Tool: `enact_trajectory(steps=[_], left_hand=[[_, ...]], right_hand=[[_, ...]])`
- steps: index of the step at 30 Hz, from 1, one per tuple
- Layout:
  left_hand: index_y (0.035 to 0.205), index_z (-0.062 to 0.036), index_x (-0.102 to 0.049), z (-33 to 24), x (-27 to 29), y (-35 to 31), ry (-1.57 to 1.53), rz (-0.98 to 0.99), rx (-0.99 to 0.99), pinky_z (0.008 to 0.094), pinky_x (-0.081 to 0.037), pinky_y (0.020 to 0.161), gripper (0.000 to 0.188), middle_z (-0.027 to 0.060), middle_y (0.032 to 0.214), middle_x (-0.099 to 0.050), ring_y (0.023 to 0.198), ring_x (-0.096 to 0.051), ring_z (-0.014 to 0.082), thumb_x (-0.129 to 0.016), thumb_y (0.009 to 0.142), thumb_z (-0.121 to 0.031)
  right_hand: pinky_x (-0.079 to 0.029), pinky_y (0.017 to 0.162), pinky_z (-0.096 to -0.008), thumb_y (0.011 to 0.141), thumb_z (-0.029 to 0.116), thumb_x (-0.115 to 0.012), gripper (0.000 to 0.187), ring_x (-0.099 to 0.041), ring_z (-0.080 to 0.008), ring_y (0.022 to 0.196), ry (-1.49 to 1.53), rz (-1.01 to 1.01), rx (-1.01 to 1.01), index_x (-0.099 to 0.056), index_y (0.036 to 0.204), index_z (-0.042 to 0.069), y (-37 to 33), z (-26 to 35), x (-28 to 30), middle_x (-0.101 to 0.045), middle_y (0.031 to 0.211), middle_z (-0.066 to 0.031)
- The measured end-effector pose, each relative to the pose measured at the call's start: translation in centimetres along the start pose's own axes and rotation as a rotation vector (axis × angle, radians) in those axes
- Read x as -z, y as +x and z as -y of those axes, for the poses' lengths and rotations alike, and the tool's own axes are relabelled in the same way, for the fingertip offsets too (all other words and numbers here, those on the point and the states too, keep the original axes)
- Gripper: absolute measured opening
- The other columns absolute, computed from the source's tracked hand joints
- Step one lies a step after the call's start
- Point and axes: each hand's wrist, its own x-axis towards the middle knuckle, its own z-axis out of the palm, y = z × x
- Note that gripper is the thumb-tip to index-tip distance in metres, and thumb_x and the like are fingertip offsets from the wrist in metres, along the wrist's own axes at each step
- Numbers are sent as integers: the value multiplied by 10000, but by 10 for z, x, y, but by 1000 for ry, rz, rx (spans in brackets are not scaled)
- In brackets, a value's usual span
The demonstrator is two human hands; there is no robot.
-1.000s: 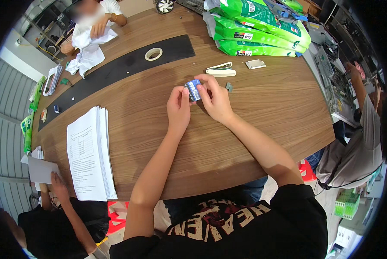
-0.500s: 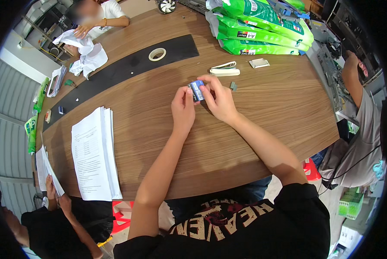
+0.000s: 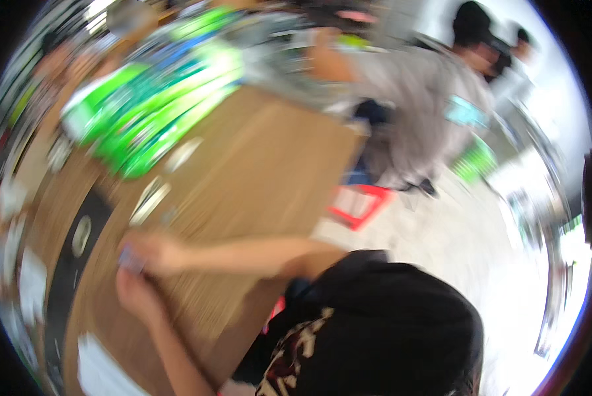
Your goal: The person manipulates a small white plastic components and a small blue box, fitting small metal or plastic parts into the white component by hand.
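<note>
the view is smeared by motion blur, so fine detail is lost. the left hand (image 3: 137,292) and the right hand (image 3: 158,251) are close together over the table (image 3: 276,158), both clamped on a small blue box (image 3: 132,260) that sits between their fingertips; exactly how each finger lies on it cannot be told. just above the right hand in the view lies a pale stapler (image 3: 150,200), and further up, near the stacked green packs (image 3: 157,109), a small whitish flat piece (image 3: 183,154). to the left a tape roll (image 3: 81,235) rests on a dark strip (image 3: 69,290) that runs along the table. white papers (image 3: 101,371) show at the lower left edge. well apart, past the table's right edge, a red stool (image 3: 358,205) stands near a person in a grey shirt (image 3: 415,109)
</note>
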Motion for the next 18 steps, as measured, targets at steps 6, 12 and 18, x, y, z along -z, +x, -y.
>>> enact_trajectory(steps=[6,12,18], left_hand=[[1028,28,-660,-3,3,-22,483,-224,-239,298,-504,709,255,133,960,-661,831,-607,209,-552,923,-179],[1016,52,-629,59,71,14,238,-210,-266,316,-544,663,239,176,936,-635,797,-619,250,-550,910,-147],[1039,55,-612,62,3,15,209,-74,-278,321,-537,686,251,179,966,-623,823,-612,250,-540,916,-152]], right_hand=[[-433,427,-397,786,272,-561,231,-580,-301,519,-297,-100,249,-489,882,75,-16,-15,-19,-538,568,-82],[-497,712,-358,929,212,-501,253,-614,-289,786,-140,357,-175,-603,1089,46,9,29,1,-649,867,-147],[-487,780,-357,927,162,-451,312,-554,-304,1011,-404,88,443,-524,1157,-37,-5,-53,-31,-580,1067,-207]])
